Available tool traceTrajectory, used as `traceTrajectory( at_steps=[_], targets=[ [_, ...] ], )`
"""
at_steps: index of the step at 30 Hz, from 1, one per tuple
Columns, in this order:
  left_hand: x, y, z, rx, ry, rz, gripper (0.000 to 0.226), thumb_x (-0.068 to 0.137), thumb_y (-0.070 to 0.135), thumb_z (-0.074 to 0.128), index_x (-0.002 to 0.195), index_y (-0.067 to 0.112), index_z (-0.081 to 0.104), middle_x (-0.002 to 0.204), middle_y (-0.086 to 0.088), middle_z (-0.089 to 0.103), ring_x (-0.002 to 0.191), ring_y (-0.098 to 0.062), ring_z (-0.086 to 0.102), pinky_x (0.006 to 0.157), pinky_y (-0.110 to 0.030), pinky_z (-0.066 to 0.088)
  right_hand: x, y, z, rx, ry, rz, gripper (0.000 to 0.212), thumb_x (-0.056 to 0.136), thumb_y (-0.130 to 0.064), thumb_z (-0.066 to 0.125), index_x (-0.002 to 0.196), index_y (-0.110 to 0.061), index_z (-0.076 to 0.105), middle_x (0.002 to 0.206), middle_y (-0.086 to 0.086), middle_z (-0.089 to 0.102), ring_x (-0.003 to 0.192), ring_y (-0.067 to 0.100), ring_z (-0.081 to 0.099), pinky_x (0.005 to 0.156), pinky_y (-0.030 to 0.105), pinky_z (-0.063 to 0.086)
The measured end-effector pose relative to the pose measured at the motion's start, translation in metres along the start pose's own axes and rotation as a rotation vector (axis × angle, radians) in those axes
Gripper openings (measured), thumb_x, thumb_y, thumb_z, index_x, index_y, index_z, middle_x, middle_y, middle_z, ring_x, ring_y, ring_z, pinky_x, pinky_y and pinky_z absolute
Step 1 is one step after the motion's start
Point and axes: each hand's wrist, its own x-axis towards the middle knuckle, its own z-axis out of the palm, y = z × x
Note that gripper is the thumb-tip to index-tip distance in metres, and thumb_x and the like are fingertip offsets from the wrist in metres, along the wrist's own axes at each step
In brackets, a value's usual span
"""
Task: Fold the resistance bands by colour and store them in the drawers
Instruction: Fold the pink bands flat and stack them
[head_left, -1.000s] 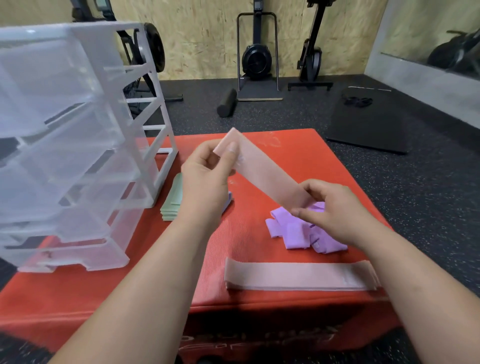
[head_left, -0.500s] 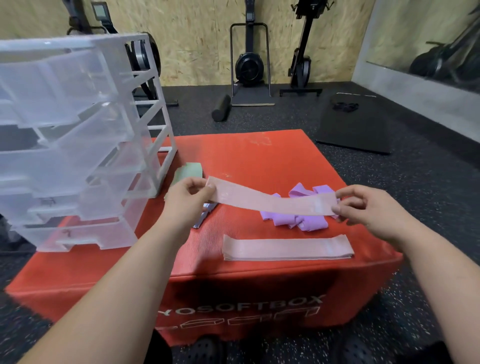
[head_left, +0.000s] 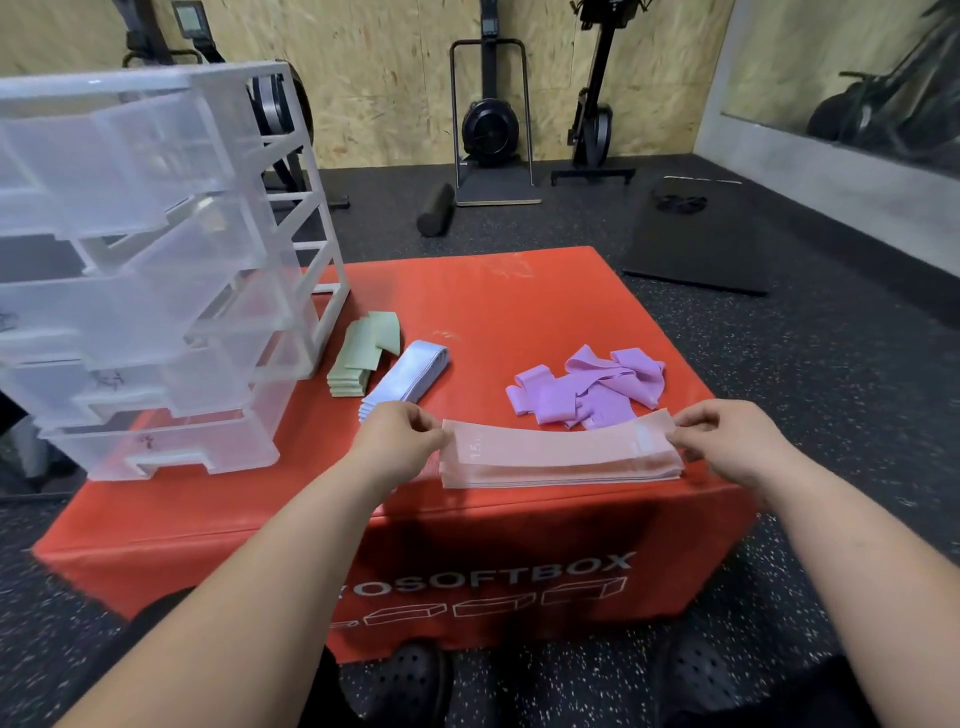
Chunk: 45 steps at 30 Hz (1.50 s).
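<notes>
My left hand (head_left: 400, 434) and right hand (head_left: 727, 441) each pinch one end of the pink band (head_left: 556, 447), its long axis running left-right between them, near the surface (head_left: 467, 291) front edge.

We face a chipboard wall (head_left: 389, 78), a speckled black floor (head_left: 831, 364), rowing machines (head_left: 490, 124), a foam roller (head_left: 435, 209) and a dark mat (head_left: 701, 244).
</notes>
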Motion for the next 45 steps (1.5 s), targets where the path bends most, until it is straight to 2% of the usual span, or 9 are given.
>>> traceTrajectory(
  at_steps=[3,8,14,18,21,25,30,37,45],
  targets=[
    [-0.001,-0.001,0.002,0.05,0.021,0.018,0.004,0.087,0.018,0.076,0.085,0.02,0.073,0.08,0.002,0.074,0.068,-0.016,0.062,0.062,-0.027,0.044,-0.001,0.001,0.002,-0.092,0.066,-0.044,0.01,0.083,-0.021,0.086,0.088,-0.023,0.078,0.066,-0.005,0.075,0.068,0.016,0.071,0.06,0.026,0.041],
    [-0.004,-0.002,0.007,0.205,-0.01,0.1,0.021,0.086,0.017,0.07,0.103,0.028,0.065,0.082,0.005,0.074,0.075,-0.013,0.069,0.063,-0.028,0.045,-0.006,0.0,0.005,-0.232,0.081,-0.131,0.016,0.084,-0.023,0.081,0.096,-0.028,0.072,0.064,-0.017,0.073,0.073,0.005,0.068,0.064,0.025,0.044],
    [-0.002,-0.009,0.016,0.297,0.024,0.212,0.011,0.091,0.022,0.071,0.1,0.027,0.067,0.076,0.008,0.072,0.075,-0.011,0.066,0.061,-0.023,0.043,-0.006,0.002,0.01,-0.371,0.087,-0.173,0.018,0.079,-0.021,0.074,0.091,-0.033,0.068,0.062,-0.024,0.069,0.072,0.003,0.067,0.073,0.031,0.052],
    [0.001,-0.013,0.021,0.382,0.043,0.285,0.008,0.09,0.023,0.07,0.097,0.024,0.071,0.075,0.007,0.069,0.079,-0.017,0.066,0.064,-0.029,0.043,-0.003,0.007,0.011,-0.456,0.062,-0.185,0.016,0.078,-0.026,0.073,0.086,-0.037,0.065,0.064,-0.021,0.07,0.073,0.007,0.068,0.077,0.038,0.058],
    [0.004,-0.016,0.021,0.457,0.032,0.314,0.012,0.09,0.025,0.071,0.102,0.023,0.072,0.084,0.007,0.065,0.086,-0.021,0.066,0.068,-0.031,0.043,-0.002,0.008,0.011,-0.524,0.063,-0.209,0.02,0.077,-0.03,0.078,0.093,-0.036,0.069,0.08,-0.013,0.066,0.081,0.014,0.064,0.078,0.039,0.057],
    [0.008,-0.02,0.017,0.45,0.026,0.366,0.032,0.09,0.03,0.074,0.121,0.027,0.068,0.115,0.002,0.056,0.105,-0.02,0.059,0.087,-0.035,0.049,0.001,0.009,0.001,-0.582,0.004,-0.313,0.051,0.076,-0.039,0.087,0.122,-0.036,0.066,0.117,-0.005,0.058,0.103,0.019,0.063,0.093,0.041,0.053],
    [0.004,-0.021,0.012,0.515,-0.28,0.5,0.077,0.081,0.048,0.085,0.149,0.032,0.052,0.141,0.008,0.054,0.129,-0.013,0.051,0.11,-0.035,0.044,0.006,0.016,-0.005,-0.664,-0.294,-0.47,0.065,0.074,-0.041,0.091,0.132,-0.037,0.064,0.135,-0.015,0.06,0.122,0.011,0.058,0.106,0.034,0.045],
    [0.007,-0.02,0.015,0.54,-0.224,0.583,0.062,0.085,0.041,0.084,0.141,0.031,0.06,0.129,0.009,0.065,0.118,-0.016,0.059,0.097,-0.029,0.045,0.016,0.023,0.0,-0.747,-0.248,-0.483,0.055,0.076,-0.047,0.087,0.125,-0.049,0.063,0.128,-0.022,0.062,0.119,0.011,0.057,0.102,0.038,0.048],
    [0.01,-0.021,0.019,0.558,-0.244,0.591,0.062,0.083,0.046,0.084,0.139,0.035,0.06,0.123,0.012,0.063,0.115,-0.014,0.057,0.098,-0.034,0.048,0.021,0.024,-0.002,-0.727,-0.272,-0.514,0.05,0.076,-0.046,0.087,0.119,-0.053,0.062,0.122,-0.03,0.061,0.115,0.006,0.055,0.102,0.037,0.048]
  ],
)
